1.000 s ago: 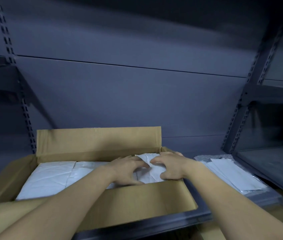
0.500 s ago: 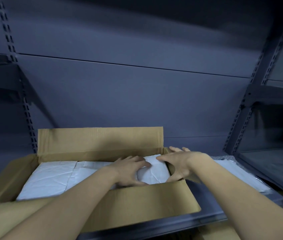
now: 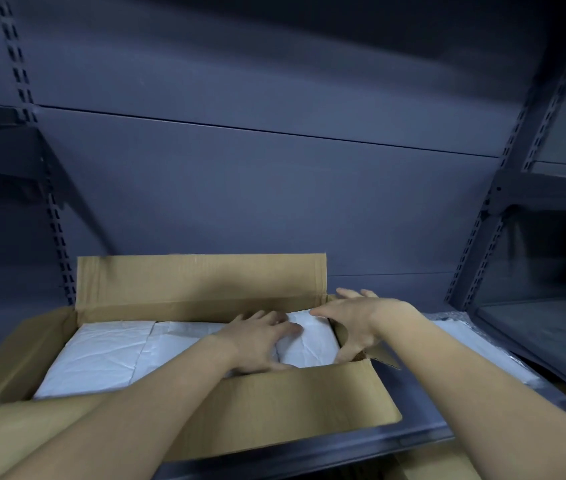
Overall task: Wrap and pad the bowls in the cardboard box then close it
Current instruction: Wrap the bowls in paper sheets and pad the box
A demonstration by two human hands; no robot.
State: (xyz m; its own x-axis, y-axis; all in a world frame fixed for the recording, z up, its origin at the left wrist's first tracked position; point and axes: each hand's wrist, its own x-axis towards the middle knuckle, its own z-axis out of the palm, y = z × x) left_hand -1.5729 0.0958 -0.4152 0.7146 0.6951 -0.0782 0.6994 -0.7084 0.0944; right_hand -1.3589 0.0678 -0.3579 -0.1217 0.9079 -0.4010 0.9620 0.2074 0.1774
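Note:
An open cardboard box (image 3: pixel 274 414) sits on a dark shelf with its back flap (image 3: pixel 202 278) upright. White wrapping paper (image 3: pixel 101 355) covers everything inside, so no bowl shows. My left hand (image 3: pixel 257 341) rests on the paper at the box's right end with its fingers bent over a paper-wrapped bundle (image 3: pixel 309 341). My right hand (image 3: pixel 357 317) lies over the box's right side flap (image 3: pixel 347 337), fingers spread and fairly straight, the thumb down against the flap's inner face.
A stack of white paper sheets on bubble wrap (image 3: pixel 475 351) lies on the shelf right of the box. Dark metal shelving (image 3: pixel 531 327) stands at the right, and a slotted upright (image 3: pixel 56 237) at the left. The left flap (image 3: pixel 11 355) hangs outward.
My right hand has moved off the paper bundle to the right, onto the box's right side flap, with its fingers spreading. My left hand has stayed on the paper.

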